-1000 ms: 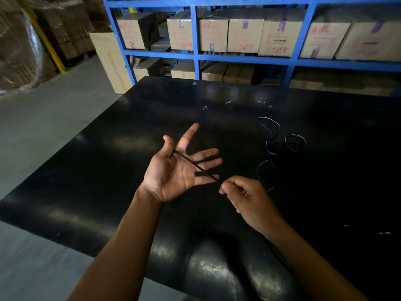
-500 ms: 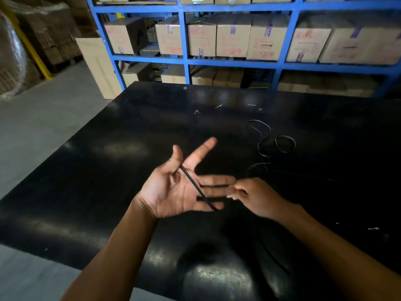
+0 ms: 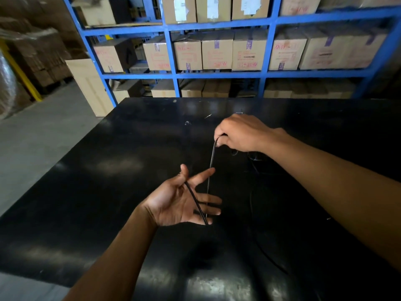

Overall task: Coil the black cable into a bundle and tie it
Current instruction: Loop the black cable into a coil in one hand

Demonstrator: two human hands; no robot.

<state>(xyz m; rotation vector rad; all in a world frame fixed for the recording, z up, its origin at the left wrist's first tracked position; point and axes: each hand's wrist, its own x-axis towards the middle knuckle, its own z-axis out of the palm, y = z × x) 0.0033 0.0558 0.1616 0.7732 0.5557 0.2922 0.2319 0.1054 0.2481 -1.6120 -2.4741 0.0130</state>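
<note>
The left hand [image 3: 178, 203] is held palm up over the bench [image 3: 104, 174] with fingers straight and spread. The black cable [image 3: 196, 200] lies slantwise across the palm, from the notch between thumb and forefinger down to the little-finger edge. There it turns and rises to the right hand [image 3: 240, 133], which pinches it with curled fingers farther out over the bench. The rest of the cable lies loose on the dark top beneath the right forearm, hard to trace against the black. Behind the bench stands a blue rack [image 3: 217, 74] filled with cardboard boxes [image 3: 217, 53]. These are shut and taped with red writing on them, and their contents are hidden. A grey floor [image 3: 43, 137] lies to the left.
</note>
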